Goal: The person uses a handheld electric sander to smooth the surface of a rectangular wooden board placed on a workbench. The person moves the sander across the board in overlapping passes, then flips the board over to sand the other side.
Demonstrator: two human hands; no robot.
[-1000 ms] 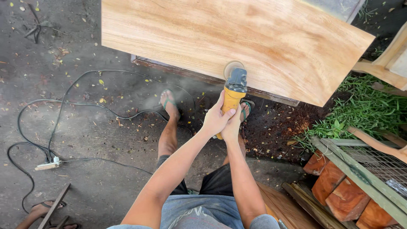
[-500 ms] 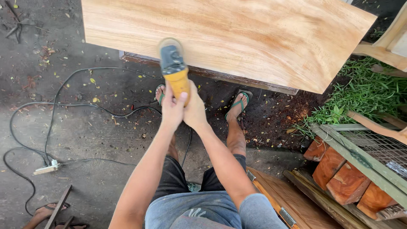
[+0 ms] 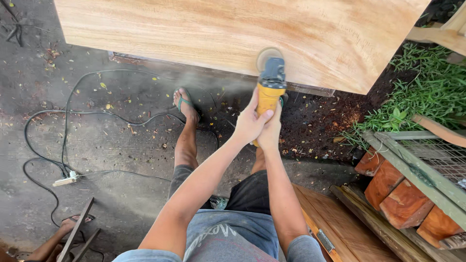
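Observation:
A yellow and grey angle grinder presses its round sanding disc onto the near edge of a large pale wooden slab. My left hand and my right hand both wrap the grinder's yellow body from behind. Fine dust drifts to the left of the disc. My legs and sandalled feet stand on the ground below the slab.
A black power cable loops over the concrete floor at left to a white plug strip. Grass grows at right. A wire-mesh frame and reddish wood blocks lie at lower right. Another person's foot shows at bottom left.
The grinder went left along the slab's edge, then back to the right, with both hands on it. The view shifted with it.

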